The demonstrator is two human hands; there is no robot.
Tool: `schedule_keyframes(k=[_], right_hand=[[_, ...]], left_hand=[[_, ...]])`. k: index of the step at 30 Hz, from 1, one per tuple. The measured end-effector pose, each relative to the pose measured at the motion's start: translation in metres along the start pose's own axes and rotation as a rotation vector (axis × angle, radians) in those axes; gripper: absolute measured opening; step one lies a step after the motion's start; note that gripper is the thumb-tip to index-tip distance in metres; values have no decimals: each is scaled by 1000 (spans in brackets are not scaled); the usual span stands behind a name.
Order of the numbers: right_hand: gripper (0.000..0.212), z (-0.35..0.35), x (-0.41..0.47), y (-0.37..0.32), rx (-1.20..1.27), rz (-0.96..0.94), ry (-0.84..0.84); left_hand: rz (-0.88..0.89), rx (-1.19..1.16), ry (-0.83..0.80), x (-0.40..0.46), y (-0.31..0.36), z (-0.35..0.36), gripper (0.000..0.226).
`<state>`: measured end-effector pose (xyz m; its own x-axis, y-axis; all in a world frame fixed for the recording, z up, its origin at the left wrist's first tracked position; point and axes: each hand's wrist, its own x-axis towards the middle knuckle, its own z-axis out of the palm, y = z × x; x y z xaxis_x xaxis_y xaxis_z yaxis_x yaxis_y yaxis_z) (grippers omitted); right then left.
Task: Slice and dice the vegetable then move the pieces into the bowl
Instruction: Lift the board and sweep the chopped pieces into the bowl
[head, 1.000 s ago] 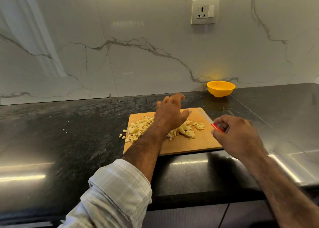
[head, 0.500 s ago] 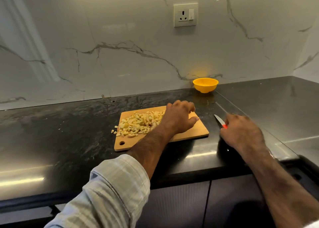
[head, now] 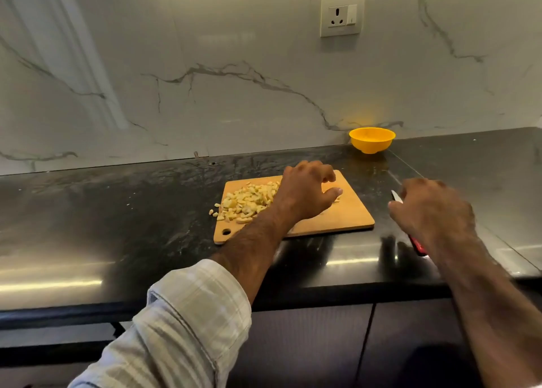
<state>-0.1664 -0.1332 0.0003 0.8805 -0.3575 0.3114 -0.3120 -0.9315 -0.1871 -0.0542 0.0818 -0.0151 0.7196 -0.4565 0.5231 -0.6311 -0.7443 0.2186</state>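
- Carried the knife (head: pixel 396 196) off the cutting board (head: pixel 337 220) since a second before and brought it down onto the surface (head: pixel 117 211) just right of the board; drew the left hand (head: pixel 308 191) in against the heap.
- Saw the diced vegetable pieces (head: pixel 249 201) heaped on the board's left half, a few strays spilled past its left edge, none yet in the yellow bowl (head: pixel 372 131), which stood well apart at the back by the wall.
- Found the left grip curled, thumb stuck out to the right, knuckles touching the heap; could not tell whether any pieces sat inside it.
- Found the right hand (head: pixel 431 211) blurred above the knife, white blade tip poking out ahead, red handle showing behind the wrist; could not tell whether that grip pinched the knife or had let go.
- Judged dicing done and gathering in hand. To do it well: leave the knife flat and clear of the sweep, rake the strays back first, cup the heap from both sides, or bring the bowl to the board's edge and push the pieces in rather than carry loose handfuls across the gap.
- Counted: one board, one bowl, one knife, two hands, one wall socket (head: pixel 342 15); dice too many and too small to count.
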Motion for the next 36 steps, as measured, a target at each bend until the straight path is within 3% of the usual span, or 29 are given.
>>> schedule_keyframes(k=[9, 14, 18, 25, 30, 33, 36], right_hand=[[21, 18, 1, -134, 248, -364, 8], [15, 23, -15, -224, 399, -658, -117], [25, 30, -16, -281, 263, -832, -257], [45, 44, -2, -330, -14, -861, -440], [32, 47, 0, -352, -165, -943, -451], [11, 48, -3, -357, -236, -994, -390], [30, 52, -8, -361, -257, -1027, -329]], left_hand=[[-341, -11, 102, -63, -117, -75, 20], [-577, 7, 204, -106, -179, -111, 6], [-637, -13, 240, -121, -209, -121, 6], [-682, -75, 302, -116, -233, -118, 9], [-689, -117, 376, -113, -244, -104, 5], [-680, -141, 412, -111, -247, -102, 6], [-700, -145, 448, -110, -251, -104, 8]])
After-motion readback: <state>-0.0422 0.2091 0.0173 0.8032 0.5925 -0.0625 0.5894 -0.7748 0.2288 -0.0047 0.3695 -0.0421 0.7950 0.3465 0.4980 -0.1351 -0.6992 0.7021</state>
